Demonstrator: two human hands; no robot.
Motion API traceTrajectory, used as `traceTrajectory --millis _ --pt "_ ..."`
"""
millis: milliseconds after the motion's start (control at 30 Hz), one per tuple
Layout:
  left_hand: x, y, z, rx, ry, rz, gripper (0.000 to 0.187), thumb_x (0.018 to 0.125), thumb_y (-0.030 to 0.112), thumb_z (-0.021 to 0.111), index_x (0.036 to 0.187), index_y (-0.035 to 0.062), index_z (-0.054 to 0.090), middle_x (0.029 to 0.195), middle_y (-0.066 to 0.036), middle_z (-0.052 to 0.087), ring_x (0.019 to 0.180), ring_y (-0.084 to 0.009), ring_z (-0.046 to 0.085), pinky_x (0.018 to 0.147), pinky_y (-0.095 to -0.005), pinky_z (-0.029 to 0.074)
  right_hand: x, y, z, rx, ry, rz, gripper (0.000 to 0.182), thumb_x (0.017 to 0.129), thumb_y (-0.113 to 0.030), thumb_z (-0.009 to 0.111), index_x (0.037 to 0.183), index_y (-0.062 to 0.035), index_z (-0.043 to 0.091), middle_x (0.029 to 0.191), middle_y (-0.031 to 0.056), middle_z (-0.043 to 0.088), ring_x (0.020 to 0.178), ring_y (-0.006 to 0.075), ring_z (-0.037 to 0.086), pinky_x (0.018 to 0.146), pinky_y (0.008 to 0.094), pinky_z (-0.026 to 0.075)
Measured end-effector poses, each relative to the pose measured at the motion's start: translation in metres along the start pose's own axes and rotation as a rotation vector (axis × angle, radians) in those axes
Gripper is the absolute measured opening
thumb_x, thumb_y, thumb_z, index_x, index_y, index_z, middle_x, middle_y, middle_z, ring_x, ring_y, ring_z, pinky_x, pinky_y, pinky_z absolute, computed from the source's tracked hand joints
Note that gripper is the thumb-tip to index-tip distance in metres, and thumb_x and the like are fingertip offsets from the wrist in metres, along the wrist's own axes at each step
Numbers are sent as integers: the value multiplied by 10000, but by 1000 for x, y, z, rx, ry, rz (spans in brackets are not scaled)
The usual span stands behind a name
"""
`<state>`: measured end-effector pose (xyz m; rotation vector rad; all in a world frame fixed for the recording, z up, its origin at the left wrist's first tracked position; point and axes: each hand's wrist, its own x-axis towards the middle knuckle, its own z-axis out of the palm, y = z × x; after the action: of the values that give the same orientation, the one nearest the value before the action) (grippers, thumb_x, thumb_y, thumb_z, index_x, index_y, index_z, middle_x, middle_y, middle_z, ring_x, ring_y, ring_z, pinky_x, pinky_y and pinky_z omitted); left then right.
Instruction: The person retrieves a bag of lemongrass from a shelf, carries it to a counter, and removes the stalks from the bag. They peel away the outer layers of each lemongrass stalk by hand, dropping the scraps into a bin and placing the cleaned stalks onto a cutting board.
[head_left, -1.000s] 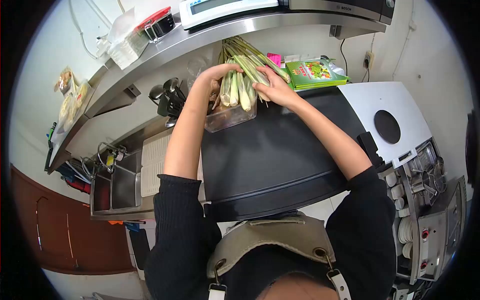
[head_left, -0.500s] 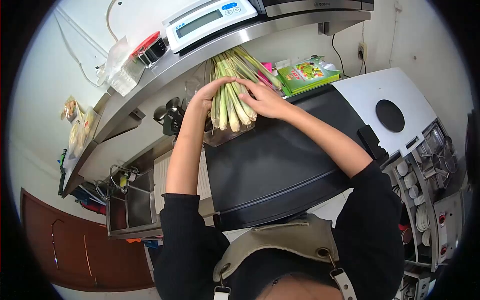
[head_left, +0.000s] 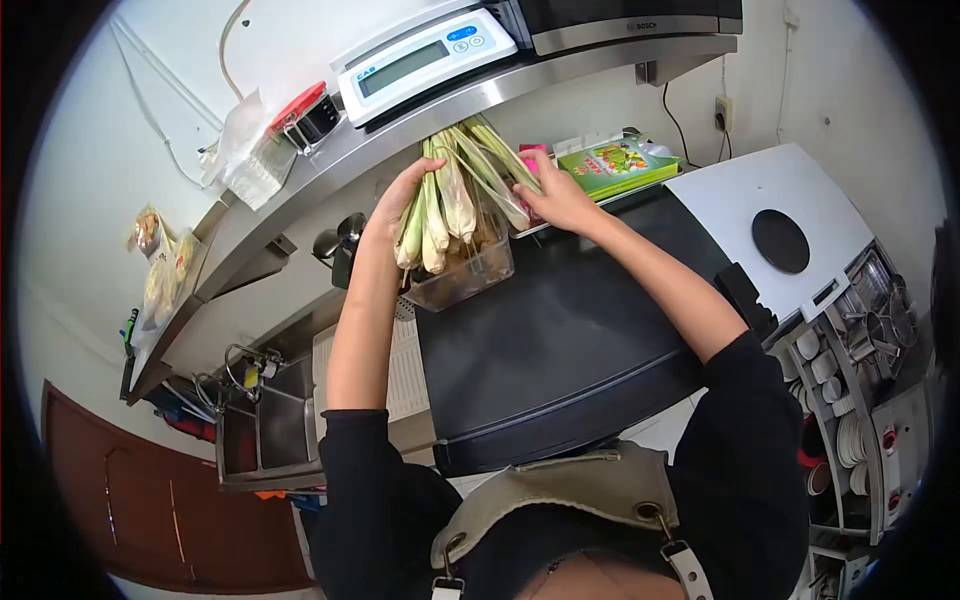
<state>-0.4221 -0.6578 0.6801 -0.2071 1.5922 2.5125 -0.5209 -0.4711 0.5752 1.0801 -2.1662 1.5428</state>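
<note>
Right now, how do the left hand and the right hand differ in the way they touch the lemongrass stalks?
The left hand lies along the left side of the lemongrass stalks, above the clear container, while the right hand holds their right side, further toward the green packet. The left hand's fingers point up toward the shelf; the right hand's point left, across the stalks. Both are bare and touch the same bundle.

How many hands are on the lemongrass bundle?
2: the left hand grips the lemongrass from its left side, the right hand holds its right side, above the clear container.
</note>
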Motion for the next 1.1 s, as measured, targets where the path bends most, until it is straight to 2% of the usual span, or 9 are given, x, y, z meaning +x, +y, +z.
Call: traceTrajectory --millis 167,200,333,367,433,533,667,900,1100 --pt "3 -9 -12 33 68 48 233 797 153 576 956 -17 553 764 -117 640 594 -196 632 551 -298 550 2 -18 9 17 129 -71 489 827 -225 564 1196 14 351 980 242 586 894 404 576 795 430 446" --pt "0 -10 -12 30 65 55 232 795 155 577 950 -17 554 759 -117 637 600 -197 633 560 -299 551 2 -21 12 58 160 -86 438 861 -215 550 1210 -7 386 943 143 618 838 249 610 737 349 464" --pt "10 -14 -31 -51 -33 28 271 789 192 577 959 -17 551 779 -119 631 639 -213 631 611 -315 544 -4 -54 11 548 -98 327 477 891 -227 518 1270 11 354 860 55 607 778 116 557 706 253 446" --pt "7 -12 -28 -116 -128 -12 303 783 194 579 997 -18 547 835 -127 638 690 -231 637 667 -341 543 -10 -72 7 440 -69 316 531 891 -233 513 1308 25 308 966 100 598 890 148 558 792 264 432" --pt "8 -24 -14 -10 60 116 322 772 213 576 1005 -5 534 856 -131 611 718 -242 616 692 -349 531 -9 -54 23 378 -45 214 605 880 -301 486 1316 65 281 1248 239 456 1171 272 449 980 328 330" --pt "22 -39 -4 -160 -20 119 342 772 210 571 1036 2 508 880 -131 600 744 -249 612 717 -366 529 -10 -62 21 509 14 203 639 875 -337 481 1311 85 280 1292 254 412 1243 293 371 1024 332 272" --pt "36 -46 8 -208 -42 152 314 818 214 521 1040 -6 509 888 -135 609 746 -255 631 702 -376 547 -1 -59 9 884 -178 345 618 852 -433 526 1233 35 399 1110 138 542 1011 162 532 857 277 418" --pt "73 -30 38 2 -85 78 312 829 203 543 1036 -24 486 846 -147 598 694 -242 622 622 -354 547 3 -64 -28 936 -255 554 389 824 -331 588 1087 -54 514 905 48 616 779 126 623 632 276 524" --pt "104 -31 83 365 -58 29 266 827 205 569 988 -3 530 760 -128 621 612 -228 625 546 -326 533 -15 -46 -43 1180 -38 514 353 854 -287 541 1102 -38 505 976 88 612 858 186 619 739 347 517"
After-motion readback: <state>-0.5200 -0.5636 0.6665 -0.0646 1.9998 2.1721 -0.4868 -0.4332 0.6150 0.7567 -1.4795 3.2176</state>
